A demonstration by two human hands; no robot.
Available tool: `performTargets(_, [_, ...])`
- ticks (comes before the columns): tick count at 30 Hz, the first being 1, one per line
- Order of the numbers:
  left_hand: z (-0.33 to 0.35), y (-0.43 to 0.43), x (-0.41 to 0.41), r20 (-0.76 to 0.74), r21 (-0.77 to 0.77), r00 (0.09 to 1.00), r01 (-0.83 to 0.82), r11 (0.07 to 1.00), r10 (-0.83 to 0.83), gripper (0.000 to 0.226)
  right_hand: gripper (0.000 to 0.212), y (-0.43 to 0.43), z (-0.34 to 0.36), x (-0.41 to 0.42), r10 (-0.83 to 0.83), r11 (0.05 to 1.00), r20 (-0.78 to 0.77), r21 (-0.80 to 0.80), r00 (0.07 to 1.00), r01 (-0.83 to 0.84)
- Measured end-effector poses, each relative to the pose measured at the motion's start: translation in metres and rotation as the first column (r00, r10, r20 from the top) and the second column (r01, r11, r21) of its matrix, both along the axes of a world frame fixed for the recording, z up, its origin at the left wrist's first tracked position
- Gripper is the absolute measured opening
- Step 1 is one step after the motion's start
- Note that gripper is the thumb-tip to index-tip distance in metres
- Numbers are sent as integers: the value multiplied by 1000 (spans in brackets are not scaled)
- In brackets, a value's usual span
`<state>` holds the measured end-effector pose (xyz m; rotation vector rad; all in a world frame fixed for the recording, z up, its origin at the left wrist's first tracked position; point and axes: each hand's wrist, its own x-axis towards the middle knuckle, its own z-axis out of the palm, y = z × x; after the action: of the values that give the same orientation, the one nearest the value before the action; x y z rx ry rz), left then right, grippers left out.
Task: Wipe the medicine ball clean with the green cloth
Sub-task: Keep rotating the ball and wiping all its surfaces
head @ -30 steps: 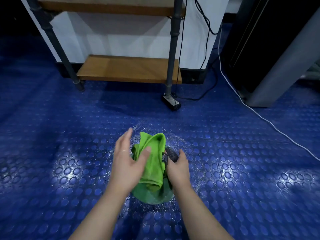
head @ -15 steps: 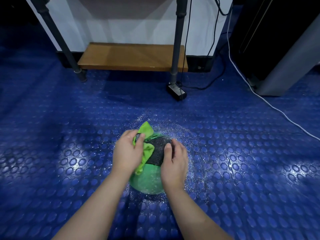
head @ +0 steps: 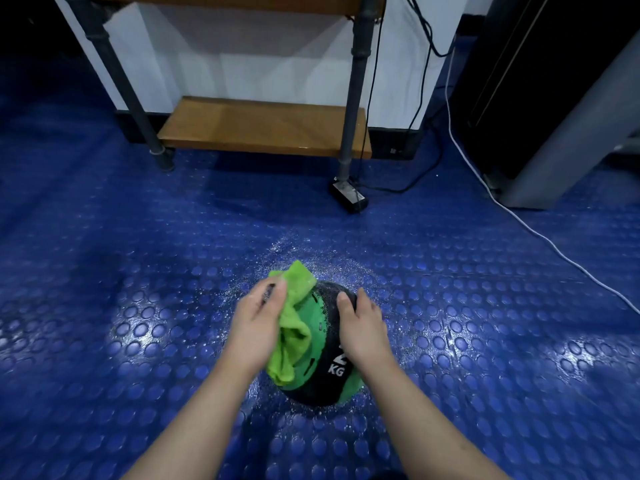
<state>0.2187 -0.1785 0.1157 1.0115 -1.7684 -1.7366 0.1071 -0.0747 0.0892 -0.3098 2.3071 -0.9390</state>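
Note:
A black and green medicine ball [head: 320, 355] marked "KG" sits on the wet blue studded floor, low in the middle of the head view. The bunched green cloth [head: 292, 323] lies over its left side. My left hand [head: 258, 325] holds the cloth against the ball, fingers curled over the fabric. My right hand [head: 362, 327] rests on the ball's right side with its fingers spread over the black surface. The ball's left flank is hidden by the cloth and hand.
A pipe-framed rack with a low wooden shelf [head: 263, 128] stands against the white wall ahead. A black power adapter [head: 348, 197] lies by its right leg, with black cables. A white cable [head: 519, 220] crosses the floor right. A dark cabinet [head: 554, 84] stands at the far right.
The cloth was draped over the top of the ball and has moved to its left side. The ball has turned, so its black panel with the "KG" mark now faces up.

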Motion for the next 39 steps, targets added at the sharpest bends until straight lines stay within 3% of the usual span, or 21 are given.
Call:
performTargets(2, [-15,7,0,131,-188,988,111,976,-87,44,59,-2,2,4,-29,1000,-92,1,995,29])
performTargets(5, [-25,13,1,308,-499,949,228,836,-75,73,53,-4,3,8,-19,1000,-207,12,978,22])
performTargets(8, [-27,20,0,319,-675,946,272,686,-62,60,51,-2,-1,10,-20,1000,-254,-6,967,19])
performTargets(10, [-33,18,0,273,-725,959,254,640,-71,47,51,1,-3,12,-38,999,-279,-36,960,29])
performTargets(16, [-33,-2,-1,208,-511,978,135,849,-30,40,52,-4,-4,15,-16,1000,-347,-21,938,9])
performTargets(19, [-41,-30,-5,303,-217,953,92,972,-23,33,54,-5,-2,16,8,1000,-360,-20,933,-17])
performTargets(21, [-40,-43,-3,353,-44,934,71,997,-51,34,61,1,-3,24,19,998,-386,-42,922,-38])
performTargets(22, [-35,-42,-3,326,-29,944,68,997,-55,34,68,5,-4,28,19,997,-404,-55,915,-45])
performTargets(26, [-7,-12,-7,110,-233,981,179,956,-157,25,75,8,-7,31,23,998,-432,-50,901,-49])
performTargets(29, [-17,3,-10,252,-548,935,349,760,-248,35,72,5,-5,30,44,996,-423,-46,905,-70])
performTargets(30, [-20,2,-11,282,-561,930,359,746,-236,37,72,4,-4,30,41,996,-414,-51,909,-68])
performTargets(34, [-15,-1,-17,267,-494,955,248,833,-125,26,74,-3,-1,26,64,997,-403,-19,913,-78])
performTargets(39, [-15,-8,-24,287,-481,957,173,860,-33,25,53,-11,-1,20,110,994,-397,26,911,-108])
